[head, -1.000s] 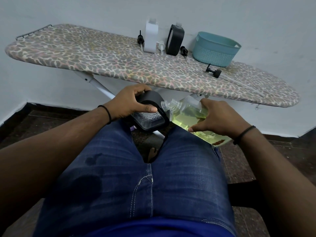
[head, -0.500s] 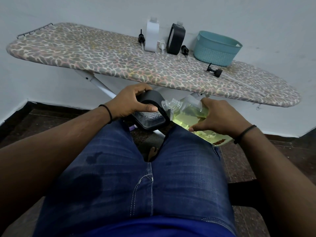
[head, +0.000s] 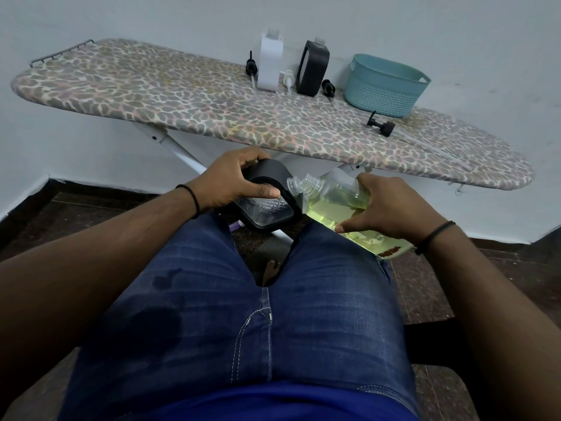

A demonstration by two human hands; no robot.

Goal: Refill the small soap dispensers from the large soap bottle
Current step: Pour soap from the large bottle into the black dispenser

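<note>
Both hands worked above the lap, between the knees and the near edge of the ironing board [head: 188, 98]. Left hand [head: 233, 180] grasped a black soap dispenser [head: 267, 205], fingers curled over its top and thumb laid across its clear, textured face; the dispenser was tilted with its open neck turned right. Right hand [head: 385, 205] grasped the large soap bottle [head: 331, 196], a clear bottle of yellow-green liquid tipped leftward, its threaded mouth touching the dispenser's neck. Whether liquid was passing could not be told. Jeans [head: 258, 323] filled the near field, with dark wet patches on the left thigh. On the far side of the board, close to the wall, stood a white dispenser [head: 269, 65] and a second black dispenser [head: 312, 68], both upright and uncapped, just beside each other. Three pump heads lay near them: a black one [head: 251, 69] left of the white dispenser, a white one [head: 287, 81] between the two, and a black one [head: 328, 88] right of the black dispenser. A teal basket [head: 385, 86] sat further right, and a black cap [head: 381, 125] lay in front of it, near the board's front edge. The board's left half was bare fabric, and open floor showed beneath its frame.
</note>
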